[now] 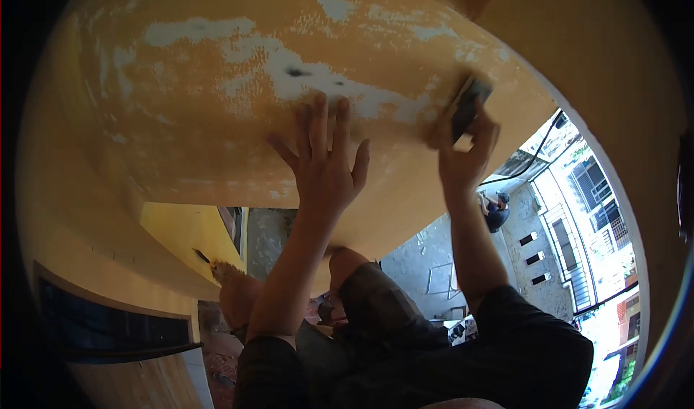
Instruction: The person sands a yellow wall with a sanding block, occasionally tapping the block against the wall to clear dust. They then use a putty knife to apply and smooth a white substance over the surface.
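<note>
A yellow-orange painted surface [195, 141] with worn white patches [199, 29] fills the upper view. My left hand [325, 167] lies flat against it, fingers spread, just below the largest white patch and two small dark marks [296, 71]. To the right, my right hand [468, 156] grips a dark sanding block [471, 105] whose face is against the paint. The block and the fingers on it are slightly blurred, and the block's underside is hidden.
My bent knee [354, 264] is below the surface. At lower left are a dark window panel [108, 322] and a narrow dark object [201, 255] on a yellow ledge. Far below right, another person [497, 212] sits low in a concrete yard [517, 253]; a black cable [531, 162] hangs nearby.
</note>
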The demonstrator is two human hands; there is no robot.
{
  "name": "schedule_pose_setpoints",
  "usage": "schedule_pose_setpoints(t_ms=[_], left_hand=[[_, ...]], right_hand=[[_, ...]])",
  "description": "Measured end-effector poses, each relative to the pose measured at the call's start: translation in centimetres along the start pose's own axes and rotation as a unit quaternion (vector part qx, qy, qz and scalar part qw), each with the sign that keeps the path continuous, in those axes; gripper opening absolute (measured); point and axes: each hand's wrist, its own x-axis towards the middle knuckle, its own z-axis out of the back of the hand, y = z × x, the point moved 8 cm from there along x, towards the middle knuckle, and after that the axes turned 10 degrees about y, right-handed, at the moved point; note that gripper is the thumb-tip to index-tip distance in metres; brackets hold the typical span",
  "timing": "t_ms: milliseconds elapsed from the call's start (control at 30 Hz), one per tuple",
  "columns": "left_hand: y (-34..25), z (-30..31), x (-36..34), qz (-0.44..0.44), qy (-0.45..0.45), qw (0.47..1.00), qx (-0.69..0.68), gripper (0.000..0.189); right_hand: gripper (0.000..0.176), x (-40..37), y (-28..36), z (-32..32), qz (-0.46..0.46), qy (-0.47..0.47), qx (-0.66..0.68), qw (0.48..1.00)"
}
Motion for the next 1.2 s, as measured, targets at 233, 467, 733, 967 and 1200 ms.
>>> schedule_pose_setpoints(t_ms=[233,467,733,967,1200], left_hand=[[0.1,0.2,0.3,0.003,-0.005,1.0,-0.009,0.066],[0.3,-0.5,-0.4,-0.001,0.002,1.0,-0.021,0.064],[0.4,-0.1,-0.1,0.013,0.006,1.0,-0.022,0.067],[0.5,-0.3,-0.4,-0.008,-0.009,0.999,-0.03,0.068],[0.6,-0.1,0.7,-0.008,-0.027,0.999,-0.016,0.069]], right_hand=[[0.054,-0.6,1.2,0.1,-0.046,0.016,0.018,0.999],[0.051,1.6,-0.2,0.6,-0.045,-0.046,-0.014,0.998],[0.054,2.1,-1.4,0.6,-0.059,-0.03,0.046,0.997],[0.057,1.3,-1.4,0.2,-0.027,-0.046,0.002,0.999],[0.056,0.0,-1.9,0.1,-0.021,-0.017,0.003,1.0]])
